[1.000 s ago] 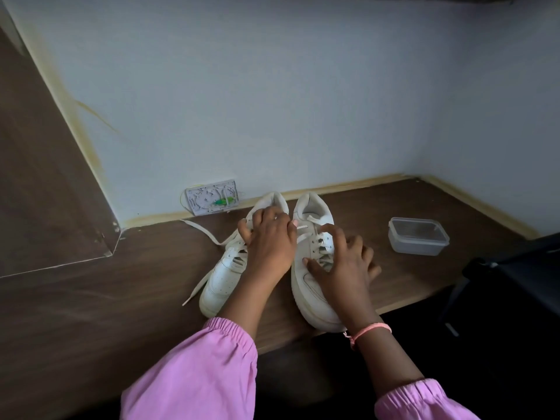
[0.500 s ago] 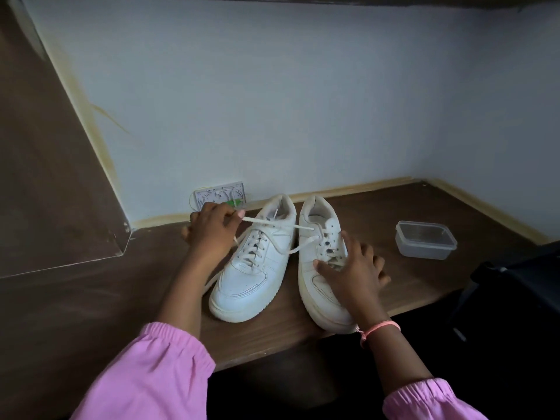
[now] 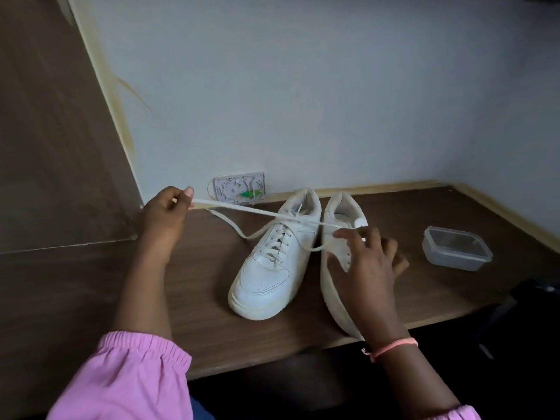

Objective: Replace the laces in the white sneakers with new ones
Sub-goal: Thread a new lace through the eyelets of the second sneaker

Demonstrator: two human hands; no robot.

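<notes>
The left hand (image 3: 165, 212) pinches the free end of a lace (image 3: 242, 210) between thumb and fingers and holds it out to the left, above the wooden desk (image 3: 212, 298), so that the strand runs taut across the left sneaker (image 3: 272, 265) toward the top eyelets of the right sneaker (image 3: 339, 253). A second, slack strand loops down beside the left sneaker and trails onto the desk. Behind the taut lace, a small patterned card (image 3: 239, 189) leans against the wall (image 3: 303, 86). The two sneakers stand side by side, toes toward the person, near the desk's front edge. The left sneaker remains fully laced, with its crossings intact. The right hand (image 3: 366, 262) rests on the right sneaker, fingers spread over the tongue area and steadying the shoe; whether it also pinches a strand cannot be determined. Judged from this layout, the task is at an early stage: the bow on one shoe appears undone and unthreading is only starting. Both old laces are yet to come out, and no new laces are identifiable. A clear lidded container (image 3: 457, 248) sits at the right, well apart from the shoes.
</notes>
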